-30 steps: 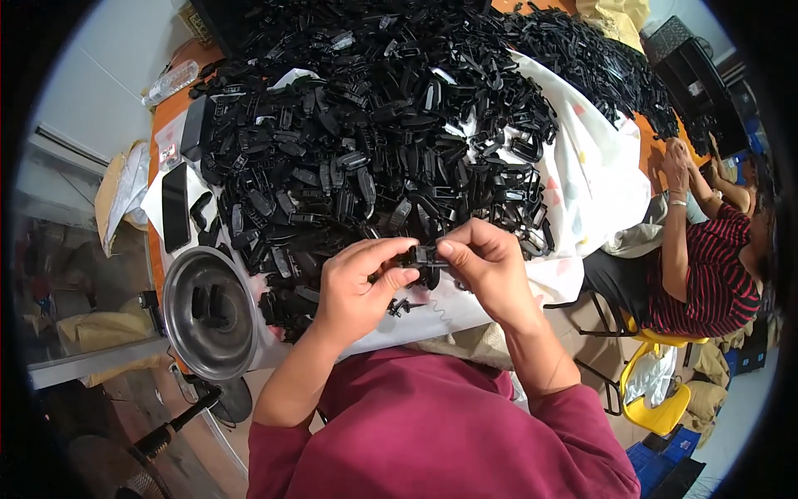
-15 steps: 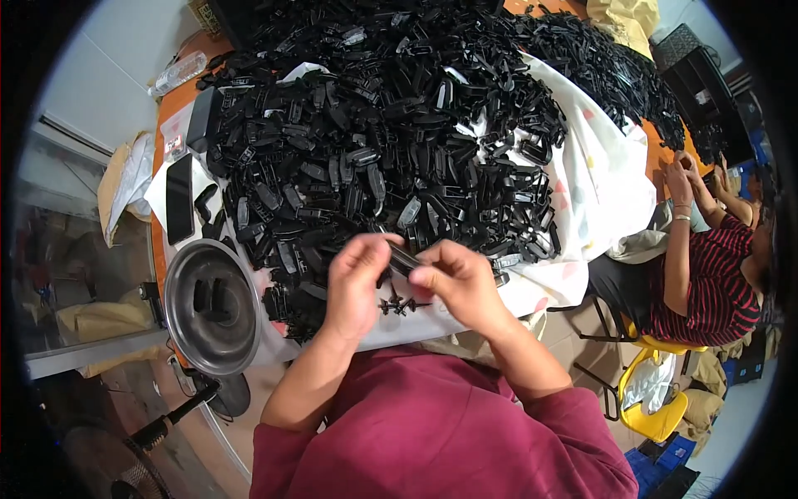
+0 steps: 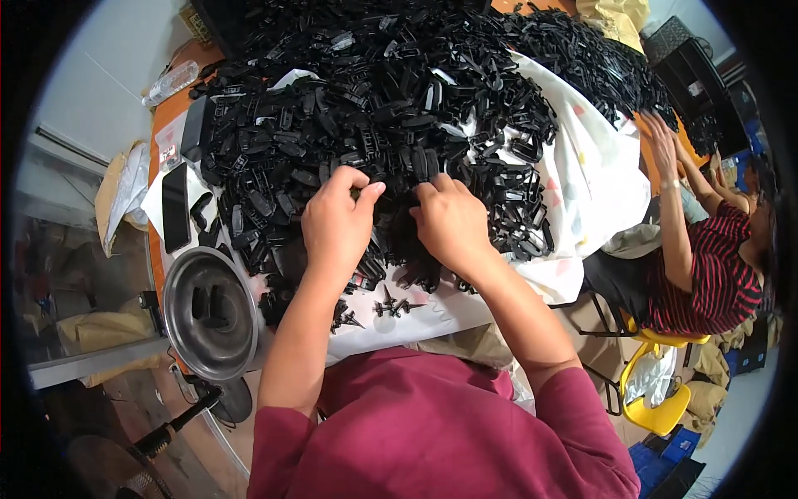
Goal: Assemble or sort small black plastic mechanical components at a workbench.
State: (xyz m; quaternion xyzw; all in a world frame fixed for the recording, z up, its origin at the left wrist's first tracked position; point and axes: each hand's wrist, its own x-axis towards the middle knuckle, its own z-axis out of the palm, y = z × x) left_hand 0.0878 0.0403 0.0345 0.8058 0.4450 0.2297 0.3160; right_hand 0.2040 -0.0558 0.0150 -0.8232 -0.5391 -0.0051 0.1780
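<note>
Lying nearest on white patterned cloth (image 3: 603, 195), small pointed black pieces (image 3: 387, 308), metal bowl (image 3: 239, 328) off left, left hand (image 3: 337, 220) and right hand (image 3: 451, 223) at heap of black plastic parts (image 3: 332, 125), fingers curled, can't tell if gripping, heap spreading beyond.

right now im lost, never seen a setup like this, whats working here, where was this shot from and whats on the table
No robot: these are a person's bare left hand and bare right hand, filmed by a wide fisheye camera worn on the head, so straight edges bend. Both are at a heap of glossy black parts, partly on a white cloth printed with coloured shapes. At the left sits a round grey metal bowl. Whether either hand holds a part is unclear.
</note>
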